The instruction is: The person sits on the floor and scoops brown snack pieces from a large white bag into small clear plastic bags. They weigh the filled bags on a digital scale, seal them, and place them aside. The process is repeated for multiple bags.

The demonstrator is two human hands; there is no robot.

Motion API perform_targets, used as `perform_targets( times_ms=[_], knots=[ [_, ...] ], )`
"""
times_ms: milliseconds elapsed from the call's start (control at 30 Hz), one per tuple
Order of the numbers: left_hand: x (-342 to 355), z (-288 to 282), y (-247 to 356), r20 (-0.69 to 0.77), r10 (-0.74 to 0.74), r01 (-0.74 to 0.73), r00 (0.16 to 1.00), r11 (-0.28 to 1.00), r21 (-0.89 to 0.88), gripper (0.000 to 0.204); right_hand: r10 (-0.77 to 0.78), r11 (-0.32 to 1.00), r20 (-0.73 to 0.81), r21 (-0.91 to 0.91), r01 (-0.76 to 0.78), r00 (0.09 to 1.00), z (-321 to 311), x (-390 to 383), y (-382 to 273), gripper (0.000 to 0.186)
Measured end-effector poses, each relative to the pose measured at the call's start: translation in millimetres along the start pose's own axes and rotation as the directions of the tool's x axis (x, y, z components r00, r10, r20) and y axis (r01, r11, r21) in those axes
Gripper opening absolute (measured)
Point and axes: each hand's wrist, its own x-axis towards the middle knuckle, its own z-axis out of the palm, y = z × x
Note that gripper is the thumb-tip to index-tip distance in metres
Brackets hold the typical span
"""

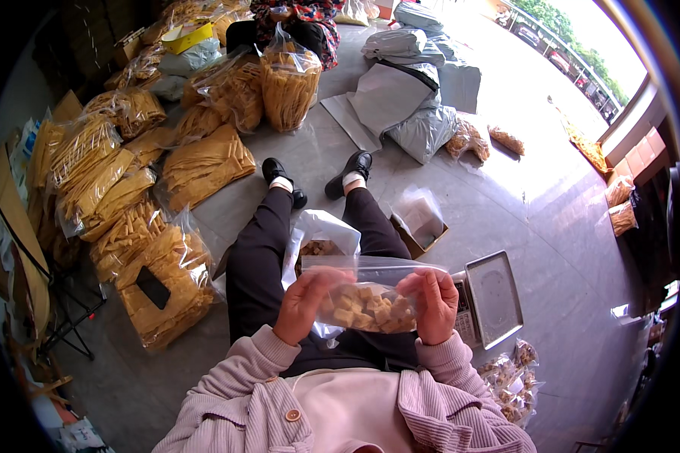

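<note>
Above my lap I hold up a clear plastic zip bag, its lower part filled with light brown chunks. My left hand is closed on the bag's left side, and my right hand grips its right side with thumb and fingers pressed together. The bag's upper strip stretches flat between and beyond both hands. Behind it, between my legs, stands an open white plastic sack with brown pieces inside. Just right of my right hand is a scale with a metal tray, its keypad partly hidden.
Bags of yellow-brown sticks crowd the left, one with a black phone on top. A small box of clear bags sits by my right leg. Grey parcels are piled ahead. Filled small bags lie near right. Another person sits at the back.
</note>
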Motion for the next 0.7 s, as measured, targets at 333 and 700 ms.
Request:
perform_targets(
  times_ms=[333, 700],
  knots=[
    [-2, -8, -10, -0.166, -0.108, 0.073, 0.98, 0.977, -0.201, 0.022, -0.096, 0.995, -0.101, -0.016, 0.095, 0.99, -4, 2, -8, 0.018],
    [6, 19, 18, 0.185, 0.171, -0.245, 0.968, 0.805, 0.541, 0.019, -0.126, 0.851, 0.366, -0.438, 0.291, 0.922, 9, -6, 12, 0.012]
  ],
)
